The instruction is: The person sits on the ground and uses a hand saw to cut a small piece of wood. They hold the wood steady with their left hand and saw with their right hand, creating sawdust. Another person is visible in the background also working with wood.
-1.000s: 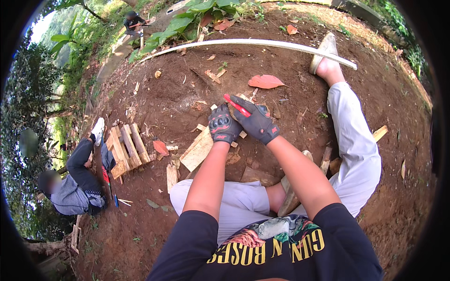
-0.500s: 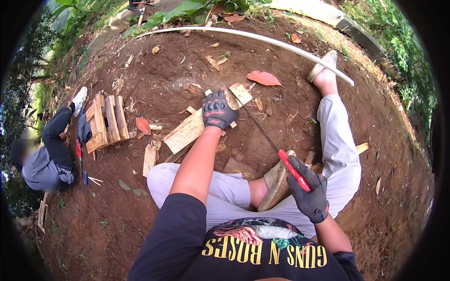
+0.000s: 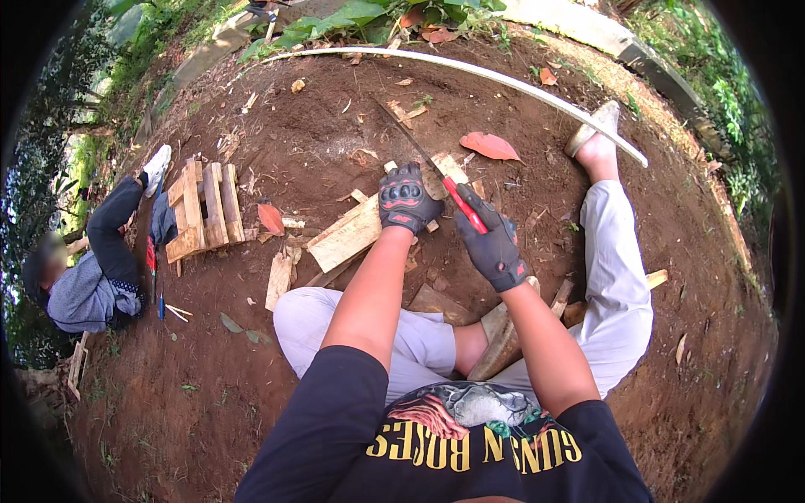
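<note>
1. A saw (image 3: 409, 132) with a dark, narrow blade and a red handle lies at an angle across the middle of the view, its tip pointing away and to the left.
2. The right hand (image 3: 493, 243), in a dark glove, has its fingers wrapped around the red handle.
3. The blade passes over the far part of a pale wooden plank (image 3: 345, 235); whether its teeth touch the wood, I cannot tell.
4. The left hand (image 3: 407, 199), also gloved, rests knuckles up on that plank, just beside the saw. Its fingers lie close together, but their tips are hidden, so I cannot tell how tightly they close.
5. The plank slants from lower left to upper right, above brown soil with scattered wood chips.
6. Near its lower end lies a shorter wood piece (image 3: 279, 281).
7. Beyond the hands lies a broad reddish leaf (image 3: 490, 146), and past it a long pale strip (image 3: 503, 81) curves across, its right end by the wearer's outstretched shoe (image 3: 594, 128).
8. To the left stands a low slatted wooden stand (image 3: 215, 206), with an orange-red leaf (image 3: 270, 220) near it.
9. Farther left, a person in a grey top (image 3: 90, 295) sits on the ground.
</note>
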`<state>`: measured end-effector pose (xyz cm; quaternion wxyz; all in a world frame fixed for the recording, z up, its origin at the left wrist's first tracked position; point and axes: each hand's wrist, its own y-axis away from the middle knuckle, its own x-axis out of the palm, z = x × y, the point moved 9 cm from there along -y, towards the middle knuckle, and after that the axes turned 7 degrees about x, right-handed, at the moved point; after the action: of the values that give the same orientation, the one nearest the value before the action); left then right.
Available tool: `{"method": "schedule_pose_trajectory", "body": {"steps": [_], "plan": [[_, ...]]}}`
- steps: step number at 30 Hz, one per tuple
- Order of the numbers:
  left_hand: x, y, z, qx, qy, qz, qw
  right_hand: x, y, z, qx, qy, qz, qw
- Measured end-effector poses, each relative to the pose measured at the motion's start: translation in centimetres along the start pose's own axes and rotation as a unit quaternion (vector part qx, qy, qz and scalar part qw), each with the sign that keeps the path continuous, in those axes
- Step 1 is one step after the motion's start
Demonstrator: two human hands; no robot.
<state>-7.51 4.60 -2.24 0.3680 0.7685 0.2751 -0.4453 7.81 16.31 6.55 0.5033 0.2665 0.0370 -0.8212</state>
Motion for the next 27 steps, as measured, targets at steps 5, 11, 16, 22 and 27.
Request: {"method": "schedule_pose_trajectory", "body": {"steps": [5,11,16,22,27], "plan": [[-0.8,0.4,-0.1,0.007,-0.026,-0.007,1.000,-9.6,13.9,-0.9,0.111,0.076,0.058,0.989],[0.0,-0.3,-0.4,0.000,-0.013,0.008,1.000,-12.3,15.0,5.1,0.105,0.097,0.052,0.988],[0.1,0.3,0.6,0.016,-0.014,-0.012,1.000,-4.5,3.9,2.1,0.043,0.066,0.068,0.995],[0.3,-0.2,-0.8,0.046,-0.019,-0.006,0.999,5.0,-7.5,-1.6,-0.010,-0.022,0.015,1.000],[0.4,-0.1,0.1,0.013,-0.007,-0.016,1.000,3.4,-4.3,-1.9,0.026,-0.030,0.036,0.999]]}}
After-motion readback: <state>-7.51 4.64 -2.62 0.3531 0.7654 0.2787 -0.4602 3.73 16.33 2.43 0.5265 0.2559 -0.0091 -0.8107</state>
